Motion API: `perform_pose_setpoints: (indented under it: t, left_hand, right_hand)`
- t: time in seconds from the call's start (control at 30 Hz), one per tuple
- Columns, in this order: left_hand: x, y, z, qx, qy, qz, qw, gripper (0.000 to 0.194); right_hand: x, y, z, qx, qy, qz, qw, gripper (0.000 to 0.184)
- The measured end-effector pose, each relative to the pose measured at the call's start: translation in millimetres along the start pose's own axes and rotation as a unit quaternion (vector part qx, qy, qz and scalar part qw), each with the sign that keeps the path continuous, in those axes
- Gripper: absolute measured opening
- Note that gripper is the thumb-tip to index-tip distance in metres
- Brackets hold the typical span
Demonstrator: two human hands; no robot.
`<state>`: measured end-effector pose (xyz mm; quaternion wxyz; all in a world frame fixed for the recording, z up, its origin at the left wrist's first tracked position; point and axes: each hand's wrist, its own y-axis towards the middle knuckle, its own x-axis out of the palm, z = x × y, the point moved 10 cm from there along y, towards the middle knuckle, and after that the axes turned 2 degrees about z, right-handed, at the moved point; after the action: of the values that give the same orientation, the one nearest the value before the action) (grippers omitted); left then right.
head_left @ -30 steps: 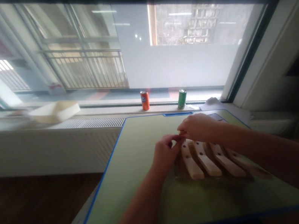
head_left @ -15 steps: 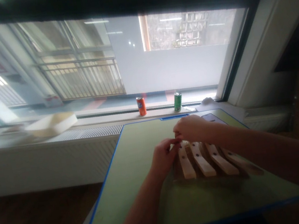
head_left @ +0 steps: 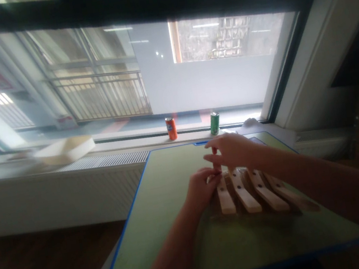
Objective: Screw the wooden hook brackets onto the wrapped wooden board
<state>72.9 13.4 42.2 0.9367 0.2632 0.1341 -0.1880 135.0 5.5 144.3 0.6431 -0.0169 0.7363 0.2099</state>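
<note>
On the table lies a clear plastic package with several pale, curved wooden handles in a row. Each handle has dark round rivets; what they belong to is hidden under my right arm and hand. My left hand is closed at the package's upper left corner, its thumb and fingers pinched by the leftmost handle. Just above, my right hand has its fingers apart, pointing left, close to my left fingertips. Nothing can be made out between those fingers.
The light green table has a blue rim. Beyond it, an orange can and a green can stand on the windowsill, with a cream tray farther left. A flat phone-like object is partly hidden behind my right hand.
My right hand has gone from a closed pinch to spread fingers and stays above the package. My left hand has shifted slightly right and keeps its pinch.
</note>
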Motion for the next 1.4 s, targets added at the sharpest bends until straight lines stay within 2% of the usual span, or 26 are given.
perform_pose_setpoints:
  t: [0.07,0.1,0.17,0.27,0.33,0.4,0.47,0.77,0.97,1.2,1.4]
  left_hand:
    - [0.4,0,1,-0.002,-0.005,-0.001,1.0,0.017]
    - [0.7,0,0,-0.004,-0.005,-0.002,1.0,0.017]
    - [0.7,0,-3,-0.016,-0.003,-0.001,1.0,0.02]
    - [3.1,1,-7,-0.028,-0.012,-0.011,0.999,0.023]
    - [5.1,1,-8,-0.025,-0.018,-0.02,0.999,0.025]
    - [5.9,1,-8,-0.021,-0.014,-0.025,0.999,0.027]
    - [5.9,1,-8,-0.018,-0.008,-0.027,0.999,0.029]
    - [4.3,2,-10,-0.024,-0.014,-0.021,0.999,0.029]
    - [6.1,2,-11,-0.02,-0.007,-0.028,0.999,0.029]
    - [6.1,1,-7,-0.008,-0.007,-0.039,0.999,0.029]
    - [7.3,1,-9,-0.012,-0.008,-0.039,0.999,0.03]
  right_hand:
    - [-26,-2,-6,0.011,0.136,0.089,0.987,0.032]
    - [-37,-4,-6,0.019,0.226,0.128,0.965,0.034]
    - [-45,-7,-2,0.048,0.407,0.172,0.896,0.039]
    - [-35,-6,5,0.075,0.601,0.187,0.773,0.041]
    - [-23,-4,9,0.073,0.674,0.187,0.711,0.04]
    - [-13,-1,14,0.066,0.714,0.184,0.672,0.039]
    - [-3,0,17,0.064,0.735,0.176,0.652,0.039]
    - [11,0,20,0.073,0.751,0.158,0.637,0.039]
    - [15,4,17,0.082,0.729,0.144,0.664,0.038]
    - [13,5,22,0.086,0.738,0.162,0.649,0.04]
    - [16,9,10,0.09,0.73,0.125,0.666,0.038]
